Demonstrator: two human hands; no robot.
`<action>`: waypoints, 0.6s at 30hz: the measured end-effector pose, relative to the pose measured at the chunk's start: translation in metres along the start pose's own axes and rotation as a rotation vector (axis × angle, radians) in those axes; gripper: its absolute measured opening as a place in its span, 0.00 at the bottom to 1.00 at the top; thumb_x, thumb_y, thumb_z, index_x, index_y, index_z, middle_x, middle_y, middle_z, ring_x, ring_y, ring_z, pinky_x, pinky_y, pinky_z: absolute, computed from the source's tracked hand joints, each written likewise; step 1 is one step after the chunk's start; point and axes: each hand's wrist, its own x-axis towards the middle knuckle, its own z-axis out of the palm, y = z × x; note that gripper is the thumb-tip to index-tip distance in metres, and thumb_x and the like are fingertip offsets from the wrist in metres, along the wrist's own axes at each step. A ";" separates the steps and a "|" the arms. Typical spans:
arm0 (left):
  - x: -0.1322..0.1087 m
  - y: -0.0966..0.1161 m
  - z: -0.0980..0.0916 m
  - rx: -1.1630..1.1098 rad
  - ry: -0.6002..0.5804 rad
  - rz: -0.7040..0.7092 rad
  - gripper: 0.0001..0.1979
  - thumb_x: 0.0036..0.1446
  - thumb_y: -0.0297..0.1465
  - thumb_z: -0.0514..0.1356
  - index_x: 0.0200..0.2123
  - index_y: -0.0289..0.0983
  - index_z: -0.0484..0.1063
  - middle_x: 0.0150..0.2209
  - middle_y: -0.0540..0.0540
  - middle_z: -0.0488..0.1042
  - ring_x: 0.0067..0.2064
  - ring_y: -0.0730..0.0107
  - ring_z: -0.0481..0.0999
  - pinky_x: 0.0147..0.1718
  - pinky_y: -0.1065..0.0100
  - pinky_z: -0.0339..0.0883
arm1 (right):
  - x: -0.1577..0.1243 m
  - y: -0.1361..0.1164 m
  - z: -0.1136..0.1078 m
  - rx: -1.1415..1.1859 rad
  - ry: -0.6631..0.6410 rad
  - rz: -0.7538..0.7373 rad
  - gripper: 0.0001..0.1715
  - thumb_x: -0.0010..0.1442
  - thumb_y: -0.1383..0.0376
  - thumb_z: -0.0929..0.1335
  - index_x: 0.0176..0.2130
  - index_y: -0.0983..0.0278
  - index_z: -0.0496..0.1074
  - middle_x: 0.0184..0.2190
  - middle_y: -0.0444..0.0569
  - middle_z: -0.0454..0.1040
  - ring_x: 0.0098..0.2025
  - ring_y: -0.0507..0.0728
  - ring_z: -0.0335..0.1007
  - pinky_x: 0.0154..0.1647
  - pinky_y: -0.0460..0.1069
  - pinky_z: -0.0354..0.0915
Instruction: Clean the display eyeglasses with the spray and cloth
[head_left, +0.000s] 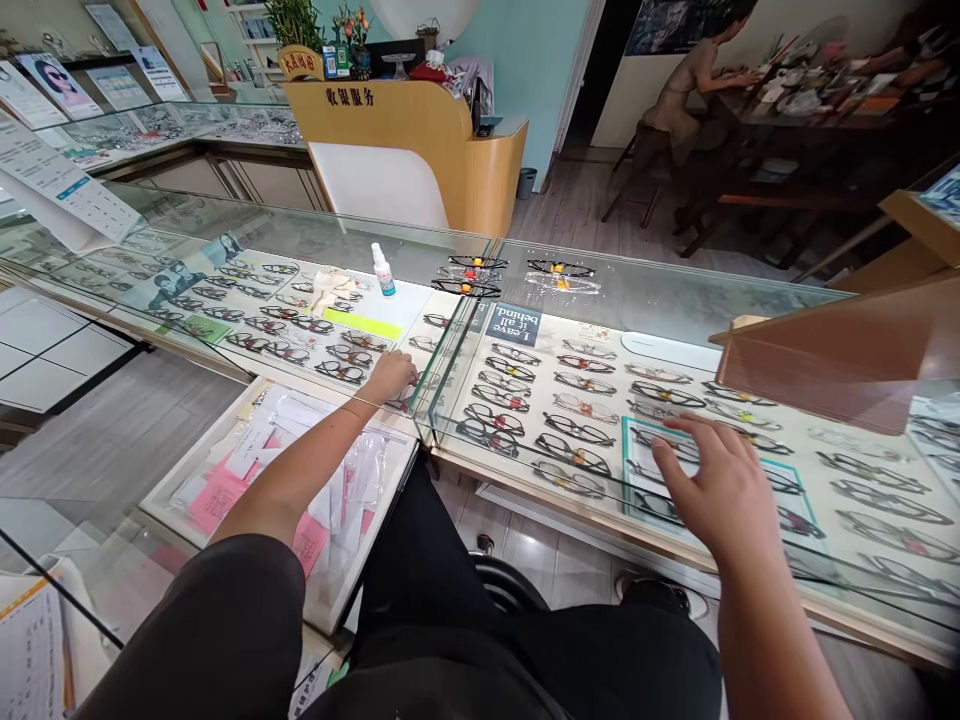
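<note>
My left hand (394, 375) reaches to the near edge of the glass display case, close to the glass divider (435, 385). Its fingers are curled, and what they hold, if anything, is hidden. My right hand (724, 490) hovers over or rests on the glass top of the right-hand case, fingers apart and with nothing in them. Beneath it lie eyeglasses inside a teal-edged frame (625, 470). On the glass near the divider sit several dark eyeglasses (466, 288), and a clear pair (564, 284) lies to their right.
A white spray bottle (382, 270) stands on the case beside a crumpled cloth (334, 290). An open drawer (161, 500) with papers and plastic bags sticks out at left. A wooden stand (817, 350) is at right. Two people sit at a far table (814, 120).
</note>
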 end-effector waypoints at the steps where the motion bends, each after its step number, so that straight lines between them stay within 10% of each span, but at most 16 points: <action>1: 0.000 0.000 -0.001 0.000 -0.002 0.002 0.14 0.69 0.27 0.60 0.42 0.37 0.89 0.46 0.30 0.83 0.55 0.43 0.78 0.51 0.50 0.65 | 0.000 0.001 0.000 0.000 0.004 -0.003 0.32 0.75 0.45 0.60 0.57 0.63 0.79 0.61 0.64 0.81 0.64 0.76 0.75 0.68 0.68 0.68; 18: 0.011 0.001 -0.009 -0.001 0.029 0.017 0.15 0.67 0.29 0.61 0.50 0.36 0.86 0.53 0.31 0.82 0.58 0.42 0.76 0.55 0.48 0.64 | -0.001 0.003 0.001 -0.009 0.011 -0.015 0.32 0.76 0.45 0.60 0.57 0.63 0.79 0.61 0.63 0.81 0.63 0.76 0.76 0.67 0.66 0.69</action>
